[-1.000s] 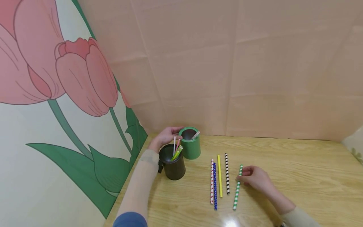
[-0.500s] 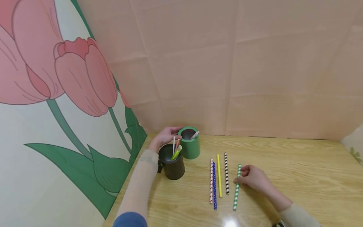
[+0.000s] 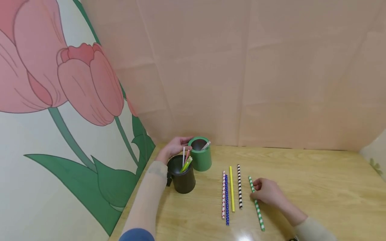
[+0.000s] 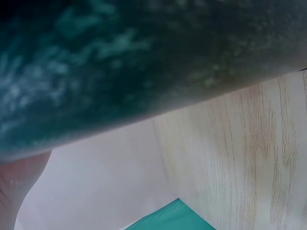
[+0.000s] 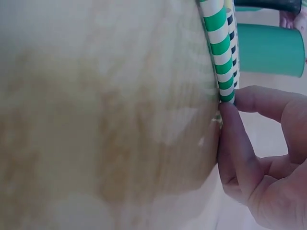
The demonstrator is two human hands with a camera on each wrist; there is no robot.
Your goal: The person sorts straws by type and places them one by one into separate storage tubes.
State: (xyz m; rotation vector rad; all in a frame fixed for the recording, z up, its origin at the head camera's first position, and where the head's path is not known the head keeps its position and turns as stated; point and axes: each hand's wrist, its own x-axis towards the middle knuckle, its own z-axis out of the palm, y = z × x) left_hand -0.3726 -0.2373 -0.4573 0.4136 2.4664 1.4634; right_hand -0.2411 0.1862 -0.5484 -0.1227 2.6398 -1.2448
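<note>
My right hand (image 3: 267, 192) pinches a green-and-white striped paper straw (image 3: 258, 214) near its upper half, with the straw lying slanted along the wooden table. In the right wrist view, thumb and finger meet at the end of the striped straw (image 5: 221, 52). At the back left, my left hand (image 3: 177, 146) holds the left side of a green cup (image 3: 202, 160), thumb at the front and fingers behind its rim. A short patterned straw (image 3: 206, 145) leans inside this cup. Under the left wrist stands a black cup (image 3: 184, 180) with several straws (image 3: 187, 164) in it.
Left of the striped straw lie a black-and-white straw (image 3: 239, 187), a yellow straw (image 3: 232, 189), a blue dotted straw (image 3: 227, 201) and a red-dotted white straw (image 3: 223, 195). A beige cloth (image 3: 271, 83) hangs behind the table (image 3: 325, 187); a tulip-painted wall (image 3: 36, 187) borders the left.
The green striped straw has turned in my right hand: its near end swings right and its far end left. The right hand shifts slightly left. My left hand stays at the green cup.
</note>
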